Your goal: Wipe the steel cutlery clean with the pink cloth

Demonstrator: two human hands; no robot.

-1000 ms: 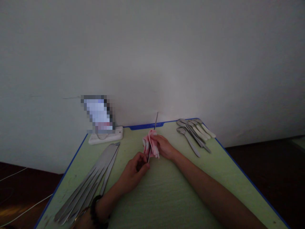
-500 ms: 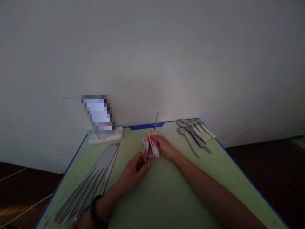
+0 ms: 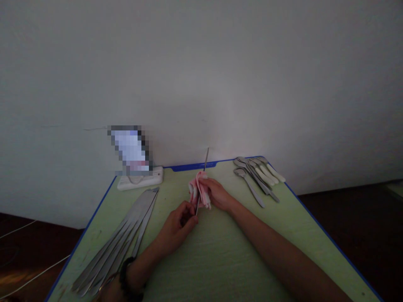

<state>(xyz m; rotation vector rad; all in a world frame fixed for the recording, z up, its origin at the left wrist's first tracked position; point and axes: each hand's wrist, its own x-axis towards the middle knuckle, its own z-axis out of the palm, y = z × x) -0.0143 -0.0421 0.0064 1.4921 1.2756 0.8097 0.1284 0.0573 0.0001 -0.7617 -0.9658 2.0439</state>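
Note:
My left hand [image 3: 180, 222] is closed on the near end of a thin metal table knife [image 3: 206, 159], seen nearly edge-on and pointing away towards the wall. Around the knife's middle is a folded pink and white cloth [image 3: 201, 188], pinched by my right hand [image 3: 217, 193]. The cloth hides that stretch of the knife and some of my right fingertips. Several similar metal knives [image 3: 126, 235] lie fanned out to the left, partly behind my left wrist. To the right rests a metal spoon [image 3: 250, 186].
The green table [image 3: 195, 264] has a blue edge and stands against a grey wall [image 3: 201, 75]. A blurred-out phone [image 3: 130, 149] leans above a white power bank-like block [image 3: 140, 180] at the back left. Several spoons and forks with metal or white handles [image 3: 264, 172] lie back right.

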